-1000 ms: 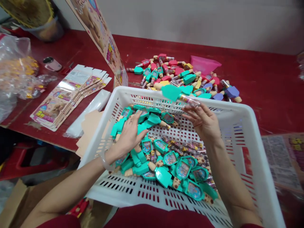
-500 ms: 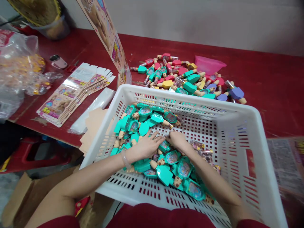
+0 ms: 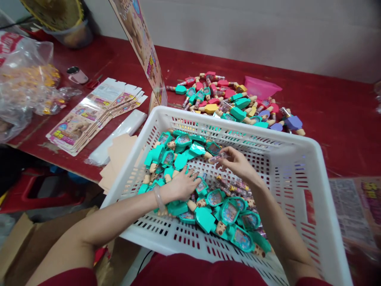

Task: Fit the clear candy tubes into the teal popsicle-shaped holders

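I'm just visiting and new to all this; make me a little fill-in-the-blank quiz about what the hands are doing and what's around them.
1. The small clear tube is held between the fingers of the person's ____ hand.
2. The bracelet is on the ____ wrist.
3. The large slotted basket is coloured ____.
4. The bag-like piece behind the mixed-colour pile is coloured ____.

Missing words: right; left; white; pink.
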A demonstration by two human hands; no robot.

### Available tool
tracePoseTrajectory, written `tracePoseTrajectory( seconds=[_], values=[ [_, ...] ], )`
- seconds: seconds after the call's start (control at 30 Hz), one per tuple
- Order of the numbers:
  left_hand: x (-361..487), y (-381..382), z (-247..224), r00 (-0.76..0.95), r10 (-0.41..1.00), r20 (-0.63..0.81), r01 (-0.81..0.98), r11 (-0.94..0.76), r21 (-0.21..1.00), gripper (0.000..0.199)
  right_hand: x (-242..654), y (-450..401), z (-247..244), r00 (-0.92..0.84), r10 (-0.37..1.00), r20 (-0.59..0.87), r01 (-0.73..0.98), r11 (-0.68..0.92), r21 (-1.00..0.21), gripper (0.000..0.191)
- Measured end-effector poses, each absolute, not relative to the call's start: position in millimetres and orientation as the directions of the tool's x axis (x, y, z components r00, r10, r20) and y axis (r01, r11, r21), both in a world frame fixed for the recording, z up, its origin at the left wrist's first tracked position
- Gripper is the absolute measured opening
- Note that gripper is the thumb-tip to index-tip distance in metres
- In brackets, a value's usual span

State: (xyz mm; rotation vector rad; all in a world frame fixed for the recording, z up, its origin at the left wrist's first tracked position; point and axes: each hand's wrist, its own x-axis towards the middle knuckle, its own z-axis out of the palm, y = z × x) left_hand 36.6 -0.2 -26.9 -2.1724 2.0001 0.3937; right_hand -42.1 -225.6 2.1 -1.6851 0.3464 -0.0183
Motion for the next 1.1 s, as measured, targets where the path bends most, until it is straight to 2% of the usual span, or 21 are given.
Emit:
tracePoseTrajectory(
  seconds=[0.13,0.23,0.3,0.37,0.43,0.47,0.53,0.6,0.67,0.8,0.9,0.97,1.1],
  values=[
    [31.8,-1.8,-24.1,0.063,-0.965,-0.256,-0.993,-0.087,0.085,0.051,-40.6,-218.7,7.2,0.975,-0.134,-0.179,-0.179,0.013,-0.984,0.042],
    [27.5,-1.9,-27.8,0.051,-0.978,-0.2,-0.996,-0.064,0.059,0.04,-41.0,-218.6,10.6,0.978,-0.078,-0.193,-0.186,0.085,-0.979,0.04],
    [27.0,-3.5,-26.2,0.031,-0.986,-0.164,-0.993,-0.049,0.108,0.033,-43.0,-220.9,12.4,0.981,-0.049,-0.188,-0.179,0.138,-0.974,0.037],
    [30.1,-6.3,-18.1,0.074,-0.983,-0.167,-0.935,-0.126,0.331,0.048,-45.6,-224.7,13.8,0.984,-0.048,-0.173,-0.162,0.184,-0.97,0.034],
    [37.4,-8.3,-4.5,0.193,-0.961,-0.199,-0.711,-0.277,0.646,0.064,-47.9,-229.1,15.1,0.986,-0.068,-0.152,-0.134,0.214,-0.968,0.033],
    [42.5,-8.5,3.3,0.27,-0.94,-0.21,-0.56,-0.331,0.76,0.067,-48.8,-231.3,15.8,0.987,-0.081,-0.138,-0.116,0.231,-0.966,0.032],
    [54.5,-7.0,18.5,0.449,-0.875,-0.183,-0.349,-0.36,0.865,0.066,-50.1,-234.6,17.4,0.989,-0.093,-0.111,-0.082,0.275,-0.958,0.033],
    [66.9,-3.4,31.2,0.61,-0.786,-0.101,-0.315,-0.357,0.879,0.065,-50.5,-235.9,18.5,0.992,-0.09,-0.091,-0.058,0.326,-0.944,0.034],
    [76.8,0.9,40.3,0.684,-0.729,-0.031,-0.356,-0.371,0.858,0.065,-50.3,-235.2,18.8,0.993,-0.089,-0.075,-0.038,0.36,-0.932,0.034],
    [82.8,7.9,48.0,0.631,-0.773,0.057,-0.562,-0.405,0.721,0.069,-49.4,-229.9,16.6,0.991,-0.129,-0.04,0.007,0.341,-0.94,0.034],
    [78.7,10.2,47.1,0.552,-0.821,0.143,-0.723,-0.386,0.573,0.068,-50.0,-226.6,15.4,0.989,-0.145,-0.003,0.021,0.167,-0.986,0.032],
    [75.5,10.6,46.4,0.521,-0.842,0.144,-0.764,-0.384,0.518,0.066,-51.9,-225.7,16.0,0.992,-0.122,0.019,0.021,0.01,-1.0,0.031],
    [72.0,11.2,51.6,0.522,-0.853,0.024,-0.726,-0.429,0.537,0.069,-57.2,-223.6,20.4,0.993,-0.043,0.107,0.098,-0.169,-0.981,0.025]
  ],
)
